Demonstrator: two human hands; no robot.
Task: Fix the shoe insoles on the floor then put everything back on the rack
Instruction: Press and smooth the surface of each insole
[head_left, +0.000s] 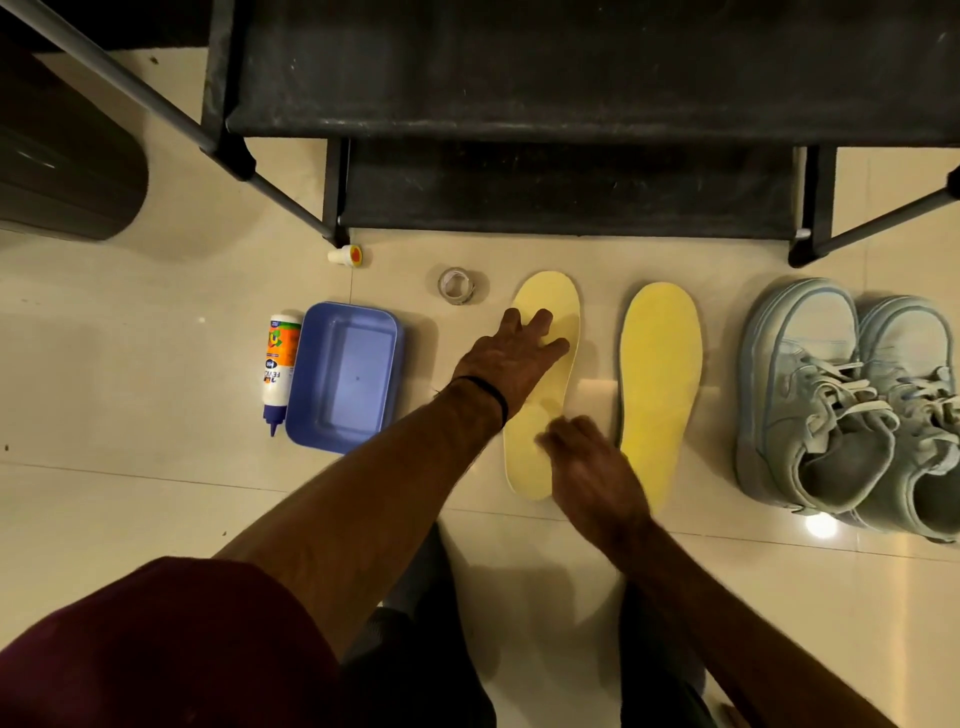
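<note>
Floor tiles bear one insole (540, 415) under both hands.

You have two yellow insoles flat on the floor, side by side and apart, toes toward the rack (571, 124). The left insole (540, 415) is paler; the right insole (660, 374) is deeper yellow. The pale blue shoes (852, 405) stand together, right of both.

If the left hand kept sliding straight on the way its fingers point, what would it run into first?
The left hand lies flat on the left insole, fingers pointing up and right. Going on, it would probably cross that insole's toe onto bare floor, then reach the shoe rack. The tape roll lies off that line.
</note>
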